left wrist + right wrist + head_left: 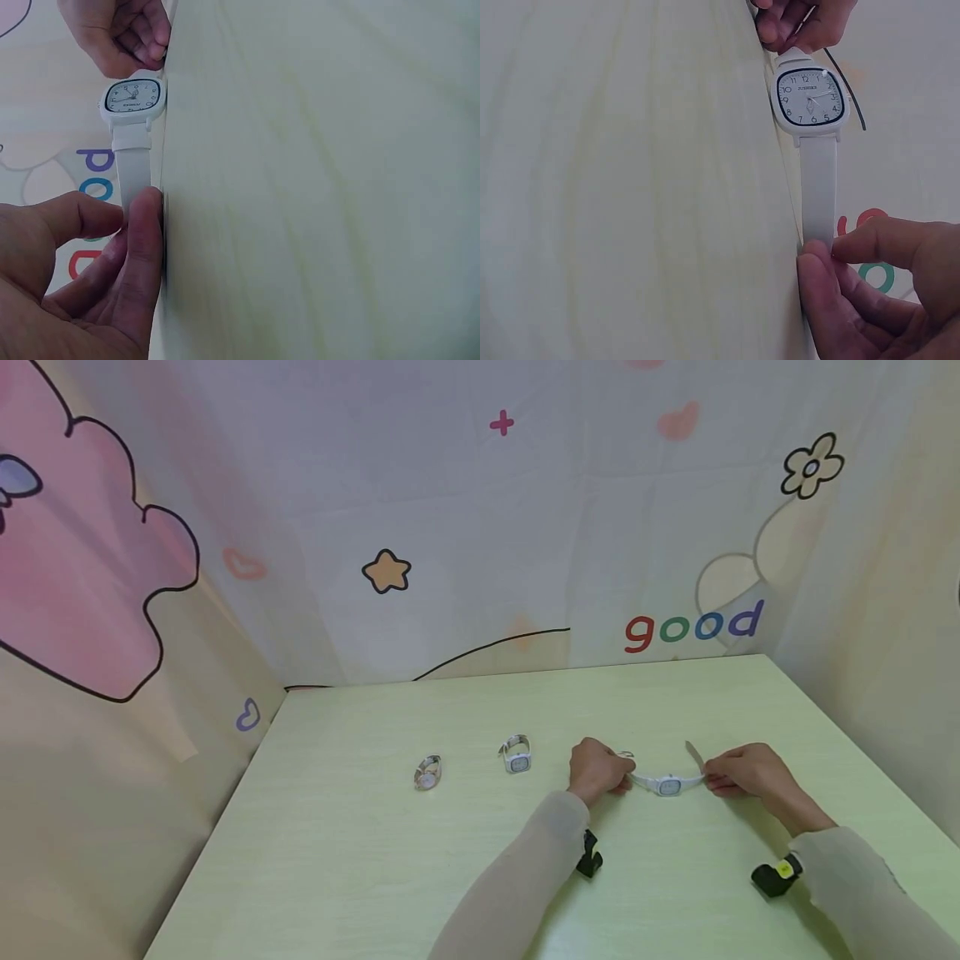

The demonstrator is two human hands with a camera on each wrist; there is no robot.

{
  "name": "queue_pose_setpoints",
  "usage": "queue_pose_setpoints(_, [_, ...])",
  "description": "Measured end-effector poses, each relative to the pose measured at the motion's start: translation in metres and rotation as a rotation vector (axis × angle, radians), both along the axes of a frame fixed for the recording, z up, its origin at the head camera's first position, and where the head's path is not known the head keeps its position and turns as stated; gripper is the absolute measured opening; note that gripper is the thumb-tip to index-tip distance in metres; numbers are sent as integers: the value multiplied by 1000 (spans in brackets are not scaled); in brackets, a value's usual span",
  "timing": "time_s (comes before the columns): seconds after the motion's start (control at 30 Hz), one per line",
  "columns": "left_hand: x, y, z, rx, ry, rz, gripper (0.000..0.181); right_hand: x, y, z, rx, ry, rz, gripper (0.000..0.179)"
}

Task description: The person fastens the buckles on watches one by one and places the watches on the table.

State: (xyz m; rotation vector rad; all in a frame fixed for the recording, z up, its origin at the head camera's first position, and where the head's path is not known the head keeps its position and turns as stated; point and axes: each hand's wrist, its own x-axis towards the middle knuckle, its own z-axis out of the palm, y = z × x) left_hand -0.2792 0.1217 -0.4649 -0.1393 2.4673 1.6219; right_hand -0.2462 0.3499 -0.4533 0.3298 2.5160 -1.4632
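A white wristwatch [669,786] with a squarish dial is stretched between my two hands, its face toward me. My left hand [600,768] pinches one strap between thumb and fingers, and my right hand [750,774] pinches the other. In the left wrist view the thumb and fingers of the left hand [97,270] close on the white strap [135,176]. The right wrist view has the dial [811,97] upright, with the right hand [877,292] on the strap below it. Part of each strap is hidden behind the fingers.
To the left on the table [337,860] lie a white-strapped watch [517,762] with its band looped and a metallic-looking watch [427,773]. A printed cloth [450,510] hangs behind the table's back edge.
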Motion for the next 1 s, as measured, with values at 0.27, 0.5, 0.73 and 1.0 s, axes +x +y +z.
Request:
queue_pose_setpoints(0.27, [2,3,2,90,-6,5,16,1,-4,1,33,4,-25,47])
queue_pose_setpoints(0.5, [4,5,2,169,-18,-19,16,0,-9,-1,48,30,-34,41])
queue_pose_setpoints(0.73, [3,4,-1,283,-50,-21,10,-1,-14,-2,-67,69,-25,36])
queue_pose_setpoints(1.0, [1,3,1,386,-74,14,9,-2,-19,5,-187,60,-42,58])
